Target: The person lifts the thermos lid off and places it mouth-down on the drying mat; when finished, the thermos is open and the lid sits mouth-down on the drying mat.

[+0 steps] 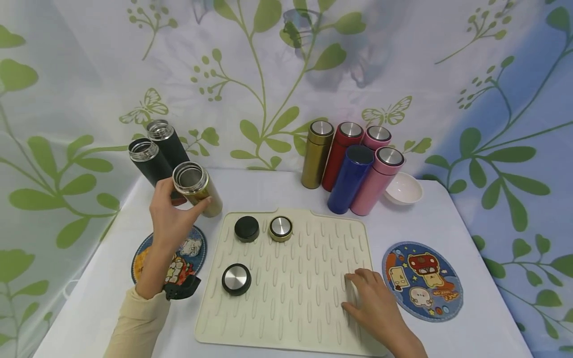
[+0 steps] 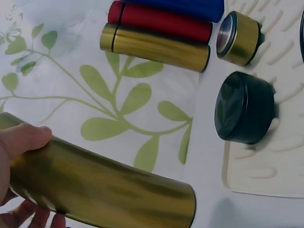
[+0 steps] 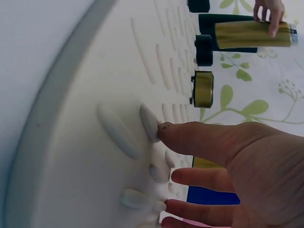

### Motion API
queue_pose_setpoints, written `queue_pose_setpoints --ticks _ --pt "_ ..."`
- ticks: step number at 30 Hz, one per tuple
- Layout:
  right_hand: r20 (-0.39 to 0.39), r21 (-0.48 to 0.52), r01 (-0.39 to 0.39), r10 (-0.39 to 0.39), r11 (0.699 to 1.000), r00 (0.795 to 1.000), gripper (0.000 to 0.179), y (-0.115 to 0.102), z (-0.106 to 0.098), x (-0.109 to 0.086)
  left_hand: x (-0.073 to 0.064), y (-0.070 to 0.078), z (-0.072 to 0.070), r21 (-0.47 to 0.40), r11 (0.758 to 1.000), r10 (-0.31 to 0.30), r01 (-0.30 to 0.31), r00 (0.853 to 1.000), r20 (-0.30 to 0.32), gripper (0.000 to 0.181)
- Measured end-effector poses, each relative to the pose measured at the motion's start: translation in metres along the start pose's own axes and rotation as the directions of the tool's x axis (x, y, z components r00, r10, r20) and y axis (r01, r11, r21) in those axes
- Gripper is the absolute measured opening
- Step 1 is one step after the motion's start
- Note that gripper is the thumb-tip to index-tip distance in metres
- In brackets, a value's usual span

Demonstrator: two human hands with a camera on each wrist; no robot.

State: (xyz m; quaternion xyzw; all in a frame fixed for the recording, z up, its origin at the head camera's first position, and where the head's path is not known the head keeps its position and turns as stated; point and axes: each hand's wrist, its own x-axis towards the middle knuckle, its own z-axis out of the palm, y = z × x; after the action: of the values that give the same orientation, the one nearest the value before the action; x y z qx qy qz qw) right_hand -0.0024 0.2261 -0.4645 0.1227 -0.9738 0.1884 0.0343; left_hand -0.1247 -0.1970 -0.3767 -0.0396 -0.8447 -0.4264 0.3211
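Observation:
My left hand [image 1: 172,216] grips an uncapped gold thermos flask [image 1: 210,199] near its upper part, thumb on one side and fingers on the other. In the left wrist view the gold body slants, its base toward the mat. Two black thermos flasks without lids [image 1: 156,166] stand just behind it. On the cream ridged mat [image 1: 309,308] lie a black lid [image 1: 246,228], a gold lid with a silver top [image 1: 280,228] and a black-rimmed silver lid [image 1: 236,279]. My right hand [image 1: 373,303] rests on the mat's right side, fingertips touching its ridges, holding nothing.
At the back right stand several capped flasks: gold [image 1: 315,159], red [image 1: 338,154], blue [image 1: 349,181] and pink [image 1: 376,181]. Beside them sits a white bowl [image 1: 404,190]. Round patterned blue mats lie left [image 1: 199,248] and right [image 1: 423,282]. A leaf-patterned curtain [image 1: 250,99] hangs behind.

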Motion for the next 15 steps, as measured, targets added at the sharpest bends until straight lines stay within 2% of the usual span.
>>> queue_pose_setpoints --ticks 9,15 --pt "-0.029 -0.037 0.031 -0.032 0.999 0.999 0.056 0.0 0.004 -0.003 0.021 -0.023 0.018 -0.011 1.0 -0.011 0.01 0.995 -0.1 0.062" --pt "-0.039 -0.039 0.033 -0.034 0.999 0.999 0.056 0.001 0.005 -0.003 0.039 -0.032 0.028 0.017 0.998 -0.058 0.061 0.99 -0.128 0.063"
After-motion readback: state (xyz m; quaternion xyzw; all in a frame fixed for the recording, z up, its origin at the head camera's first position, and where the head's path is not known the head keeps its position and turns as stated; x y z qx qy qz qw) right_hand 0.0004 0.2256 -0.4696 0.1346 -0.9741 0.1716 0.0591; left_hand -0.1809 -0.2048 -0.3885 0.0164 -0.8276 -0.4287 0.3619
